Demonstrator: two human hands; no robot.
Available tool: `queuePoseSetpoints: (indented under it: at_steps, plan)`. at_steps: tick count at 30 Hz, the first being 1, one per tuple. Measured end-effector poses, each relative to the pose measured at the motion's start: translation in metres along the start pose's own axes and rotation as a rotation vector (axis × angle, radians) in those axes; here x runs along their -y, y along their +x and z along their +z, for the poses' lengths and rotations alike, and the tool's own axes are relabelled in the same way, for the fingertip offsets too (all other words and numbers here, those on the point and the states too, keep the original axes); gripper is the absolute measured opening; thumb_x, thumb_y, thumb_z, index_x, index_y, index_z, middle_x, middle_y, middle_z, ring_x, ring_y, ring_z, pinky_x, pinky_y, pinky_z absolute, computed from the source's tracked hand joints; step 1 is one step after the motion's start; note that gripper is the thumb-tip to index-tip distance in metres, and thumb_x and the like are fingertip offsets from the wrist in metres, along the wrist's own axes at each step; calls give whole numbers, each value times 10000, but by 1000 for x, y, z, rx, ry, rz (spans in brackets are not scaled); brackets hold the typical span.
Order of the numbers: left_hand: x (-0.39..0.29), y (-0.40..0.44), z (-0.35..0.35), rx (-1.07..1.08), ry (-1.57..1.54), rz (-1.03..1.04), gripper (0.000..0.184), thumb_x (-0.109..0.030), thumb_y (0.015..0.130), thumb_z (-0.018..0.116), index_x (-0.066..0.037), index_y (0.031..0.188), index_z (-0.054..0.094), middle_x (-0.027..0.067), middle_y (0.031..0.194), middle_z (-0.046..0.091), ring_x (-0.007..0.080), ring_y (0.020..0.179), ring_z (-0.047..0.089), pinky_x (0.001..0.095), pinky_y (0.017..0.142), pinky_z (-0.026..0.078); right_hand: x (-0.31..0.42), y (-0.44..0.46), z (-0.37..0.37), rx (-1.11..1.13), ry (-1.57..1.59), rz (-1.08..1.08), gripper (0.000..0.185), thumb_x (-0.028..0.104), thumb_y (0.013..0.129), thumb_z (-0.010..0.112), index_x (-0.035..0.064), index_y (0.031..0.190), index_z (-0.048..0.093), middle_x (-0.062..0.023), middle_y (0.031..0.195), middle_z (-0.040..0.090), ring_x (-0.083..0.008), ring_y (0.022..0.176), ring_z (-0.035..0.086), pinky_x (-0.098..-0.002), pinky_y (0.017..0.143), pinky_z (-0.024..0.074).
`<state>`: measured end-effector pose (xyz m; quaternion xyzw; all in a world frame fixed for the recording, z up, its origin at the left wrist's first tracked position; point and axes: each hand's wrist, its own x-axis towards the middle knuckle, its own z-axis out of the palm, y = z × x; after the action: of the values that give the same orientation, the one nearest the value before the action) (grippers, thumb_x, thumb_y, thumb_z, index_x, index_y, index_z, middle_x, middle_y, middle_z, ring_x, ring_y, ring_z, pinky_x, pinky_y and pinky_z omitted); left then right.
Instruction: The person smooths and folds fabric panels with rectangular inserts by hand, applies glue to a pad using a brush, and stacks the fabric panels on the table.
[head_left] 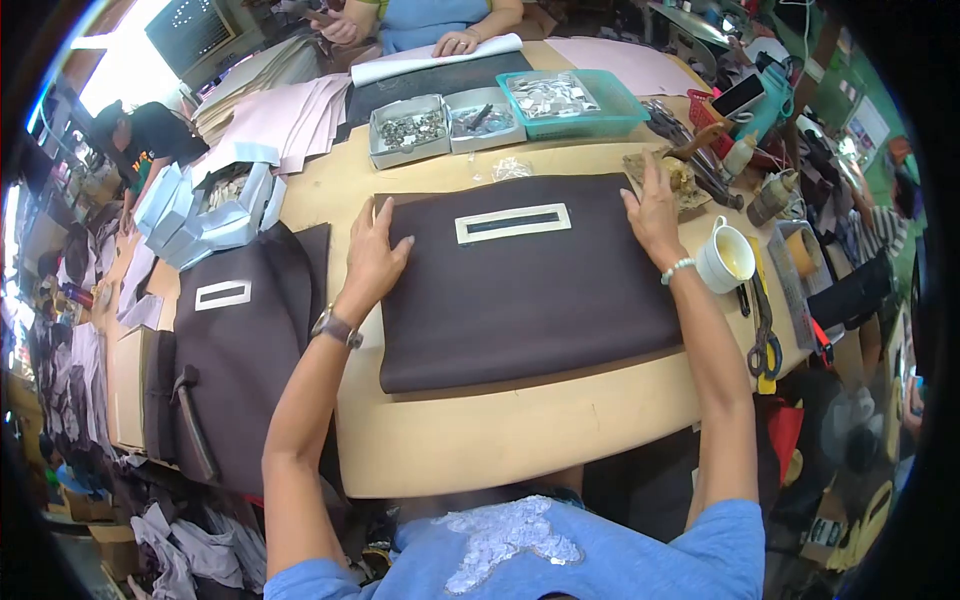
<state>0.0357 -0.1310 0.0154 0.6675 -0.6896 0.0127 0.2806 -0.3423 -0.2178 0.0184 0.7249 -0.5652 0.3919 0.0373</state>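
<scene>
A dark brown leather-like panel lies flat on the wooden table in front of me. Near its far edge is a cream rectangular frame around a dark slot. My left hand rests at the panel's upper left corner, fingers stretched out. At the upper right edge lies my right hand, its fingers spread and holding nothing. Left of the panel, a second dark piece with a similar pale frame hangs over the table edge.
A hammer lies at the left. Small boxes of metal parts and a teal tray stand at the back. To the right are a white cup and scissors. A person's hand rests on a white roll across the table.
</scene>
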Motion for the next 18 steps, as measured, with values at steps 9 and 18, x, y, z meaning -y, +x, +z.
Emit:
queuePoseSetpoints:
  at_steps: [9,18]
  plan:
    - [-104,-130,-57,590,67,565,676,-371,854,547,32,1356,339,213,1436,294,351,1349,259,554,1052,235,164,-174,-69,462,172,-194,637,380,881,518,27,1381,338,-166,1383,408,-354,1259,393,-626,1000,223]
    - [-91,-185,-57,639,63,306,680,-382,905,459,55,1389,265,223,1465,236,336,1378,199,505,1095,161,147,-220,-93,499,-22,78,653,438,912,426,58,1422,279,-114,1438,351,-276,1296,379,-677,1016,126]
